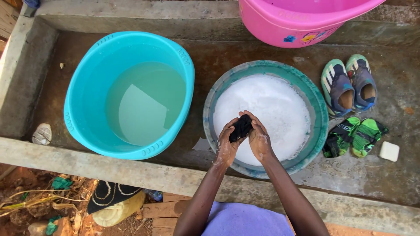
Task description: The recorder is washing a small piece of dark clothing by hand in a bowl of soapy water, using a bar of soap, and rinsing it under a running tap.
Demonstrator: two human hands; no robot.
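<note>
A small dark cloth (241, 127) is squeezed between both my hands above a round green basin (321, 114) full of white soapy foam. My left hand (227, 142) grips its lower left side, wet with suds. My right hand (259, 136) closes over it from the right. Both hands hover over the near part of the foam.
A turquoise tub (83, 89) of clear water stands to the left. A pink tub (280, 26) sits on the far ledge. A pair of small shoes (348, 85), green-black socks (354, 136) and a white soap bar (389, 151) lie to the right on the wet concrete trough.
</note>
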